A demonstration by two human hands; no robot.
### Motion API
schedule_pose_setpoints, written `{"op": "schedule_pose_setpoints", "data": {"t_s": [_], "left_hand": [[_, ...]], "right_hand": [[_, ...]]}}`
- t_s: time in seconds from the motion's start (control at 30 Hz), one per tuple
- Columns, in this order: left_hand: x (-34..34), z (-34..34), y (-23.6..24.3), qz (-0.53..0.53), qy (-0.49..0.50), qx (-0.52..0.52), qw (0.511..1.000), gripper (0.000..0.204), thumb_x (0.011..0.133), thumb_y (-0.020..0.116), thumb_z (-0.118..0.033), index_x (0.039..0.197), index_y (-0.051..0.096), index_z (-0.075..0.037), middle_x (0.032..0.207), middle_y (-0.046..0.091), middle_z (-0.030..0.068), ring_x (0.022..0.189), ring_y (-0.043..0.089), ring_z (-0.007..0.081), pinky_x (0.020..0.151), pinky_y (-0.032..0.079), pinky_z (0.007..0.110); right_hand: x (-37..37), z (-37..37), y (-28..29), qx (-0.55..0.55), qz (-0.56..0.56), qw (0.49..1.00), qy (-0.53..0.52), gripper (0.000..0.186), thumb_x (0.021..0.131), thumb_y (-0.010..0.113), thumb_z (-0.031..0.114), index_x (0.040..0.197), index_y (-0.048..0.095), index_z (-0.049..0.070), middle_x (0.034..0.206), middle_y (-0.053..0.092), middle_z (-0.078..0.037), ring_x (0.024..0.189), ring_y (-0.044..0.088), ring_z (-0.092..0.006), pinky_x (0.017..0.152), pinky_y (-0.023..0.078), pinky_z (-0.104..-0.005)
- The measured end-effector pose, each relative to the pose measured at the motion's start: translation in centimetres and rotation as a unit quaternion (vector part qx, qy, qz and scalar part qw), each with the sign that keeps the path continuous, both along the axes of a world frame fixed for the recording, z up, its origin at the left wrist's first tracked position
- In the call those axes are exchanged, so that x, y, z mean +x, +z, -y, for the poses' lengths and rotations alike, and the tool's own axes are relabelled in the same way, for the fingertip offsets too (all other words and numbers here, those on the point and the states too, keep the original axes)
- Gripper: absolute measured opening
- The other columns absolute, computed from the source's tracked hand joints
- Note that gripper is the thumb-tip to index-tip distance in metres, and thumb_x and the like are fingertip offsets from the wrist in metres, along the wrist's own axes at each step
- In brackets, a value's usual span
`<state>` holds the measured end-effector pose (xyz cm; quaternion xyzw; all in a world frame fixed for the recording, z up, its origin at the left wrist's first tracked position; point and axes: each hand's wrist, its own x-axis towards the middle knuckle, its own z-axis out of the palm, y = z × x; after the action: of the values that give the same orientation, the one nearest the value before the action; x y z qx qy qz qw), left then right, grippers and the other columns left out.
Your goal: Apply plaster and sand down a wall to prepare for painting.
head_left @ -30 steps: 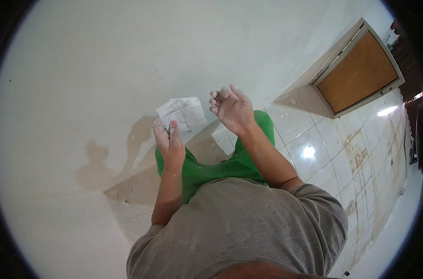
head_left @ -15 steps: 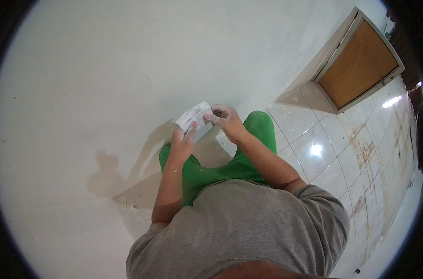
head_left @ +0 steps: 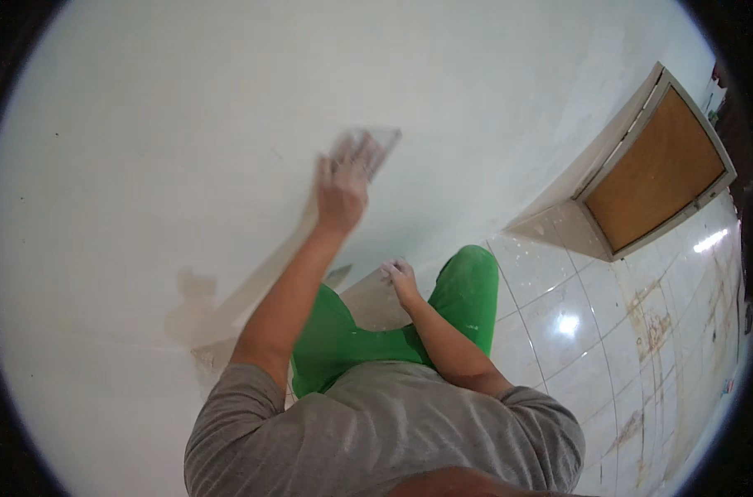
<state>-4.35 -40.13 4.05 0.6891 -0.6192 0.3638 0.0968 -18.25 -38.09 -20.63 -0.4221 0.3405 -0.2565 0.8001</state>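
My left hand (head_left: 345, 184) is raised against the white wall (head_left: 227, 99), its fingers laid over a folded sheet of sandpaper (head_left: 387, 142). One pale corner of the sheet sticks out past the fingertips, and both hand and sheet are smeared by motion. White dust coats the fingers. Lower down, between my knees, my right hand (head_left: 402, 280) hangs off the wall with loosely bent, dusty fingers slightly apart. Nothing shows in it.
My legs in green trousers (head_left: 468, 294) are bent close to the wall. To the right, a wood-panelled door (head_left: 658, 170) with a pale frame stands over stained white floor tiles (head_left: 559, 290). Light glares off the tiles.
Both hands held the sandpaper together in front of me. The right hand has let go and dropped lower; the left has carried the sheet up and forward onto the wall.
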Motion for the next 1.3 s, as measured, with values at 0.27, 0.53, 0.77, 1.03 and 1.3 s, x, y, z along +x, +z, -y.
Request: {"op": "schedule_pose_setpoints", "data": {"t_s": [0.27,0.53,0.77,1.03,1.3], "left_hand": [[-2.9,-5.9,-12.6,-0.213,0.018,0.153,0.965,0.063,0.084,0.047,-0.004,0.146,0.041,-0.009,0.153,0.037,0.0079,0.143,0.031,0.0258,0.114,0.022,0.055],[0.4,-0.8,10.1,0.0,-0.115,-0.268,0.956,0.06,0.082,0.047,0.001,0.142,0.046,-0.004,0.147,0.045,0.0146,0.136,0.04,0.0379,0.11,0.028,0.055],[1.9,0.9,1.7,-0.014,-0.077,-0.152,0.985,0.057,0.081,0.049,-0.001,0.138,0.051,-0.009,0.145,0.047,0.0128,0.133,0.043,0.0356,0.108,0.032,0.053],[-0.7,-0.1,-18.5,-0.17,-0.061,0.067,0.981,0.059,0.083,0.046,0.0,0.141,0.048,-0.012,0.143,0.05,0.0062,0.128,0.048,0.0256,0.112,0.034,0.042],[-3.3,-1.3,-27.1,-0.401,-0.056,0.158,0.901,0.044,0.094,0.041,-0.009,0.138,0.048,-0.005,0.145,0.043,0.0201,0.134,0.042,0.0326,0.111,0.034,0.045]], "right_hand": [[0.3,0.9,0.1,-0.006,0.009,0.998,-0.057,0.022,0.088,0.059,0.029,0.091,0.063,0.007,0.079,0.061,-0.003,0.068,0.055,-0.0131,0.061,0.043,-0.0278],[-1.5,0.5,0.2,0.218,0.1,0.971,-0.016,0.024,0.094,0.049,0.032,0.092,0.061,0.012,0.082,0.062,-0.001,0.071,0.056,-0.0145,0.066,0.043,-0.0297],[-1.8,0.6,-0.3,0.234,0.094,0.968,0.004,0.025,0.094,0.049,0.033,0.094,0.061,0.012,0.081,0.062,0.0,0.072,0.056,-0.014,0.068,0.043,-0.0293],[-6.3,1.7,0.4,0.008,0.037,0.99,0.139,0.026,0.091,0.055,0.03,0.101,0.062,0.007,0.093,0.063,-0.004,0.079,0.057,-0.0131,0.071,0.044,-0.0279],[-11.3,-0.3,3.6,-0.027,0.019,0.998,0.054,0.027,0.089,0.06,0.031,0.1,0.064,0.007,0.089,0.065,-0.005,0.074,0.058,-0.0125,0.065,0.046,-0.0268]]}}
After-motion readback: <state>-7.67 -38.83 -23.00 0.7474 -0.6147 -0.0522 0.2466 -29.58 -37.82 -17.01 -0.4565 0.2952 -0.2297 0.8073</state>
